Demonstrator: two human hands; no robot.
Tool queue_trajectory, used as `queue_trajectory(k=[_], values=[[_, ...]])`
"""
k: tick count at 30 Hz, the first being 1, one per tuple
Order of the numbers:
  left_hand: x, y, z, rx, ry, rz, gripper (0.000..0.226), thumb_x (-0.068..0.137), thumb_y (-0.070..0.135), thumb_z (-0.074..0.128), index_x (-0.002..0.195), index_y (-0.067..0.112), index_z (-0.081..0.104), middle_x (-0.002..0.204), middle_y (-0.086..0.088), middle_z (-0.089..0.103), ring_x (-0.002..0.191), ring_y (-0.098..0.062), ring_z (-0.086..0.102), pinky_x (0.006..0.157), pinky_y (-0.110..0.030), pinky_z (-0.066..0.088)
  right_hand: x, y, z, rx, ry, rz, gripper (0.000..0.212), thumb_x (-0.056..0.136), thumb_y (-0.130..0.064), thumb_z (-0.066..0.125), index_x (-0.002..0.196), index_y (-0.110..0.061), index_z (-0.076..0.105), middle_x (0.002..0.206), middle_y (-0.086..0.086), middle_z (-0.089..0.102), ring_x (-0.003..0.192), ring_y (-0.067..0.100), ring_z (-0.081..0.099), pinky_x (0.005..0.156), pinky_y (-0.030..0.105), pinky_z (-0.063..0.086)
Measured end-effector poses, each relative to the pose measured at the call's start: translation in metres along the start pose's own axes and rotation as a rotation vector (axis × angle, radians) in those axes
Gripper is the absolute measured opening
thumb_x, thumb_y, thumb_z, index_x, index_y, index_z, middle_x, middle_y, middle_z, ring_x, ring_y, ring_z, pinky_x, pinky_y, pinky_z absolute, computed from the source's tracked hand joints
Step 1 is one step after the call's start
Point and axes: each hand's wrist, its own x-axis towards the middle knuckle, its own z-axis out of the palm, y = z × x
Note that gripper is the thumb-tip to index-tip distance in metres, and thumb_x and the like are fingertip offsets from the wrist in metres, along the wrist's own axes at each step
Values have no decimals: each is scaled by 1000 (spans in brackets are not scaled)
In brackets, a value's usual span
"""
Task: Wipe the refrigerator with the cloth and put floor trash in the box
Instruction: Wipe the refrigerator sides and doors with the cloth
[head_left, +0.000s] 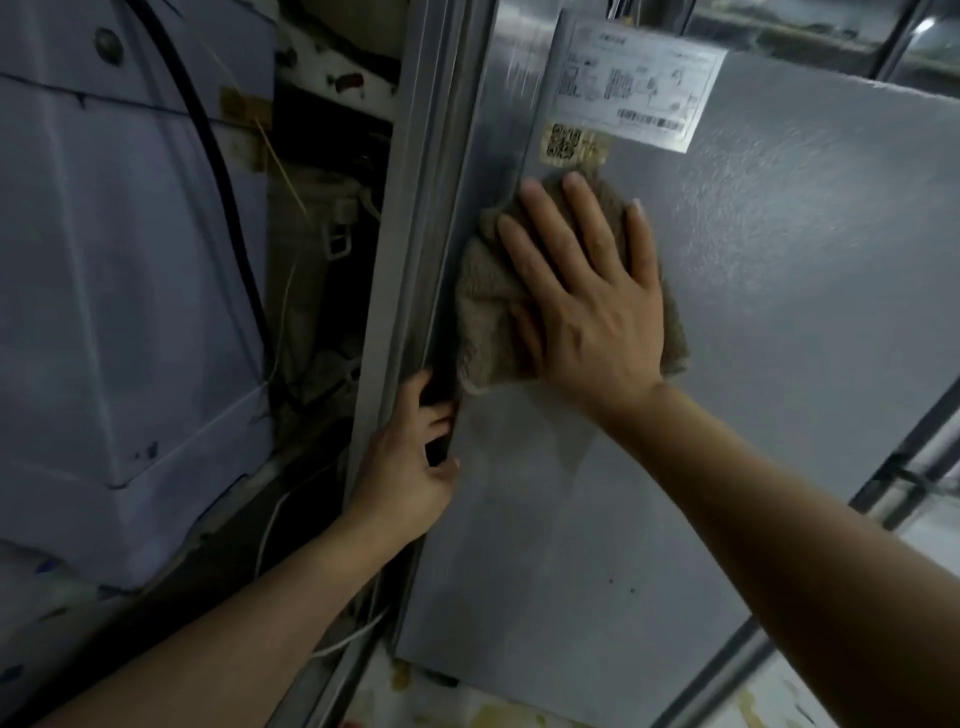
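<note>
both hands are at work on the fridge (779, 364): the left hand (410, 467), nearer, has its fingers hooked round the panel's front edge to steady it, and the right hand (587, 291) lies spread flat, fingers straight, pressing the cloth (483, 322) against the grey side panel just below the label (634, 88). to wipe well, i'd judge, keep the palm flat so the whole wad bears on the metal, work in overlapping strokes down from the label, and run the cloth along the edge groove beside the left fingers. no box or floor trash can be made out.
</note>
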Motion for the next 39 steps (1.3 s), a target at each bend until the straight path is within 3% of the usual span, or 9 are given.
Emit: queue_trajectory(k=[4,7,9,17,23,27,30,36,39], values=[[-3,-17,-5,-79,-3,-81,79,81,-9,60,142,27,25,118,5,55,107,-5,58,90,-23,48,-13,-20,12,-18,-16,-144,40,92,-36,47,128,-22,56,146,4,43,138,32,32,113,52,8],[-8,-26,-8,20,33,-27,72,78,-12,59,136,23,33,103,19,52,87,7,58,69,-10,49,-39,-44,20,-17,-82,-305,30,87,-31,55,113,-20,66,134,7,56,134,33,39,113,52,8],[-13,-29,-10,143,85,29,67,77,-9,60,133,21,37,100,23,48,88,8,56,71,-6,47,-54,-60,28,-1,-110,-325,24,85,-28,58,104,-19,68,127,7,60,132,33,42,114,52,7],[-15,-35,-15,218,96,-5,74,76,-13,56,137,21,33,133,2,45,112,-3,48,84,-12,40,-113,-90,31,-92,-404,-576,47,78,-31,53,124,-25,60,137,-2,53,135,23,40,114,47,-2],[-17,-22,2,226,49,59,74,77,-7,58,139,22,32,127,5,47,115,-7,49,85,-16,44,-88,-20,15,-13,-77,-244,55,89,-22,42,144,-22,37,151,0,30,142,22,24,114,46,8],[-16,-15,28,229,71,40,79,78,4,67,140,28,25,132,11,38,107,2,41,72,4,34,-82,18,14,-63,58,-40,52,96,-26,41,147,-21,31,153,3,29,142,25,22,115,48,9],[-19,-13,37,284,137,49,81,74,2,67,141,22,27,138,1,37,120,-11,43,89,-13,36,-128,-2,21,-50,-19,-103,55,94,-29,44,146,-23,31,154,2,24,143,25,18,115,47,7],[-23,-7,40,313,114,8,89,77,1,66,148,19,16,144,-3,28,130,-15,36,98,-16,28,-207,-16,17,-97,-318,-463,65,84,-22,37,148,-24,22,154,-5,18,144,20,11,117,42,-5],[-23,-3,44,304,105,-37,92,78,6,69,149,20,12,145,-3,26,130,-17,36,98,-19,30,-193,13,8,-62,-267,-396,63,85,-19,32,147,-22,22,153,-5,19,146,20,-2,117,41,-1]])
